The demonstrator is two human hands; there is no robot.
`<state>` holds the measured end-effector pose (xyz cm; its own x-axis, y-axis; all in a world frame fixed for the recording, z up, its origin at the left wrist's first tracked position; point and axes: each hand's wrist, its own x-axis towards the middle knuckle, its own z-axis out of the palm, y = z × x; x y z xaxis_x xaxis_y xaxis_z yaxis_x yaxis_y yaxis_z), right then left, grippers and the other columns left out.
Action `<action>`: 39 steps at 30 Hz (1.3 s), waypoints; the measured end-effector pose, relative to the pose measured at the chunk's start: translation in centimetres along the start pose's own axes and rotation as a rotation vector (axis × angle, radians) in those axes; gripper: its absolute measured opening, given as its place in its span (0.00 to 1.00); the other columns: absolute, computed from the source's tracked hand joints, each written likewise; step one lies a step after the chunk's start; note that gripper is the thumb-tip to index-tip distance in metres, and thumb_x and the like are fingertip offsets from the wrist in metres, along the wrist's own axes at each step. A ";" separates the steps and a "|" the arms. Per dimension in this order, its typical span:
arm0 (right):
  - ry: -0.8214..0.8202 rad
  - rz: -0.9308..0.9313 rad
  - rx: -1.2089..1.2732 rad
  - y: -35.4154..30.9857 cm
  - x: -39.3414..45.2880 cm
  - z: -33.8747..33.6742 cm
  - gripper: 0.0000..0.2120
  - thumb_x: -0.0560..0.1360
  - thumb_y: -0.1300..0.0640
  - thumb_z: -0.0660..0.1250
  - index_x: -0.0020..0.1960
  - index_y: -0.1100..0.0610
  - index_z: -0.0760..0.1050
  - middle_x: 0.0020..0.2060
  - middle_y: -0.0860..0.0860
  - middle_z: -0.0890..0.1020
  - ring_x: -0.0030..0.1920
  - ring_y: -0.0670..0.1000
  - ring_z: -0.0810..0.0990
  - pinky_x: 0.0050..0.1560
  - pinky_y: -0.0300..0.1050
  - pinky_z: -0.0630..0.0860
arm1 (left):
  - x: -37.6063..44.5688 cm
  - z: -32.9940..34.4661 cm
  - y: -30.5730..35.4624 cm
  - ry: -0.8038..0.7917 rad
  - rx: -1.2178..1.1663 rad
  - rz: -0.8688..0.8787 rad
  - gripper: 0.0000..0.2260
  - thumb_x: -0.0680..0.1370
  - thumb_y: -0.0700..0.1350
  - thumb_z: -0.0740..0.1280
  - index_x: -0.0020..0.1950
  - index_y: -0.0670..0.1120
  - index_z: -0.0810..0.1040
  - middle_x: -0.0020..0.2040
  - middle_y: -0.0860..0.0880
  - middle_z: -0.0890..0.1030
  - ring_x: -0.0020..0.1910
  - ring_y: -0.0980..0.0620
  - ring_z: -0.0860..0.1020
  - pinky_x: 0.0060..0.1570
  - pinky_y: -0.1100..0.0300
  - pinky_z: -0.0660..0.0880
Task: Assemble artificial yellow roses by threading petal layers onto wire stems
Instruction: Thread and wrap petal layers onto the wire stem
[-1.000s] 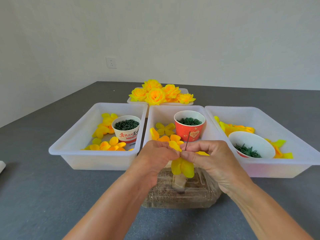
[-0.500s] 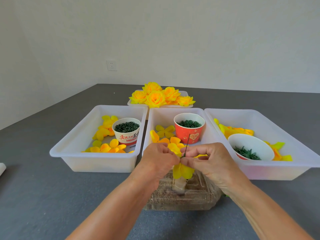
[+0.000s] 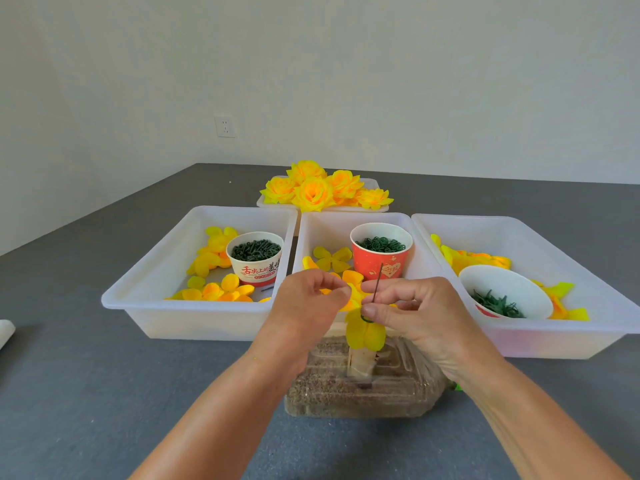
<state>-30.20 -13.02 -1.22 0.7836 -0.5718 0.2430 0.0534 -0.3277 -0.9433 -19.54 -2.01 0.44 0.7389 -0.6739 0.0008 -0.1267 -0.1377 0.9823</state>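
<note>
A thin dark wire stem (image 3: 378,282) stands upright in front of the middle tray. My right hand (image 3: 412,308) pinches it between thumb and forefinger, and a small green ring (image 3: 366,319) shows just under the thumb. A yellow petal layer (image 3: 365,334) hangs on the wire below my fingers. My left hand (image 3: 306,306) is to the left of the wire, its curled fingertips pinching the upper edge of the yellow petals. The wire's foot is hidden behind the petals.
A clear box of brown filler (image 3: 363,386) sits under my hands. Three white trays (image 3: 194,320) (image 3: 311,237) (image 3: 554,330) hold loose petals and cups of green parts: a white cup (image 3: 256,268), a red cup (image 3: 381,268) and a white bowl (image 3: 505,289). Finished roses (image 3: 313,192) lie behind.
My hands have drawn slightly apart, so a gap shows between them. The green ring now shows under my right thumb.
</note>
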 end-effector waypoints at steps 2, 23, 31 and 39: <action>-0.002 -0.017 0.012 0.3 0.1 -0.1 0.06 0.64 0.65 0.75 0.34 0.56 0.83 0.42 0.43 0.85 0.47 0.42 0.82 0.47 0.37 0.77 | -0.1 0.2 -0.2 -0.006 -0.007 0.001 0.02 0.74 0.40 0.69 0.42 0.43 0.80 0.49 0.38 0.80 0.44 0.50 0.74 0.43 0.59 0.68; 0.113 -0.010 0.085 0.5 -0.9 -0.5 0.04 0.67 0.57 0.73 0.38 0.49 0.85 0.42 0.45 0.85 0.47 0.42 0.82 0.50 0.37 0.75 | -0.5 0.1 0.6 -0.131 -0.107 0.176 0.08 0.73 0.34 0.69 0.39 0.46 0.82 0.35 0.53 0.82 0.34 0.63 0.78 0.37 0.74 0.72; 0.313 -0.068 -0.227 0.4 -1.7 1.8 0.10 0.64 0.54 0.77 0.27 0.48 0.80 0.25 0.39 0.79 0.29 0.37 0.74 0.34 0.29 0.66 | 0.1 0.5 1.2 -0.194 0.097 0.305 0.03 0.70 0.34 0.72 0.41 0.42 0.83 0.38 0.42 0.84 0.36 0.52 0.79 0.45 0.52 0.78; 0.475 -0.161 -0.389 1.3 -2.0 3.4 0.10 0.66 0.56 0.76 0.29 0.53 0.79 0.31 0.43 0.80 0.44 0.44 0.74 0.43 0.29 0.67 | 0.7 0.5 0.8 -0.162 0.194 0.360 0.03 0.69 0.36 0.74 0.38 0.42 0.83 0.35 0.44 0.83 0.34 0.52 0.79 0.42 0.54 0.78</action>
<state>-29.61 -9.72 -3.66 0.4197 -0.7347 0.5330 -0.1513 -0.6356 -0.7570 -19.42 -2.97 1.14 0.5135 -0.8070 0.2918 -0.4904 0.0030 0.8715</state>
